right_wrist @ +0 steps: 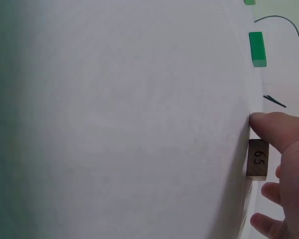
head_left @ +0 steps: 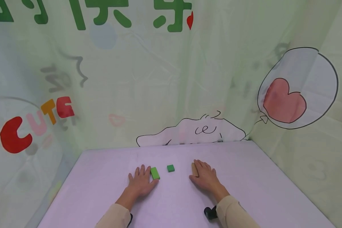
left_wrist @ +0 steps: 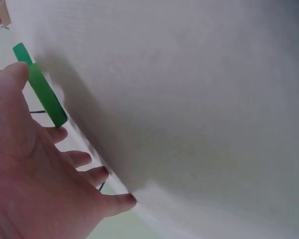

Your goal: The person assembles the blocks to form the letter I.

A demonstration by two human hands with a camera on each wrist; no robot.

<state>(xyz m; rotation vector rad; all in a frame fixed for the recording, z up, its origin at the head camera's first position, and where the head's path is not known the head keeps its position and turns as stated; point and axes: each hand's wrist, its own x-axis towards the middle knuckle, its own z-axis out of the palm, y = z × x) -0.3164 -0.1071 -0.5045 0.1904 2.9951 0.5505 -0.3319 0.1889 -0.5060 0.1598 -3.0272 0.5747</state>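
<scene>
A light green rectangular block point(head_left: 155, 173) lies between the thumb and index finger of my left hand point(head_left: 141, 183), which rests on the table with its fingers spread. In the left wrist view, the thumb overlaps one end of this block point(left_wrist: 47, 94) and the index fingertip is right at the other. My right hand point(head_left: 206, 177) lies with extended fingers beside a wooden block point(head_left: 195, 170), partly hidden by the hand. The right wrist view shows "65" on that wooden block point(right_wrist: 257, 158), between thumb and fingers. A smaller dark green block point(head_left: 170, 168) sits between the hands.
The table point(head_left: 171, 202) has a pale lilac cover. Its far edge meets a printed cloth curtain point(head_left: 159, 79), which also hangs along both sides. Next to the right sleeve is a small black object point(head_left: 210, 213).
</scene>
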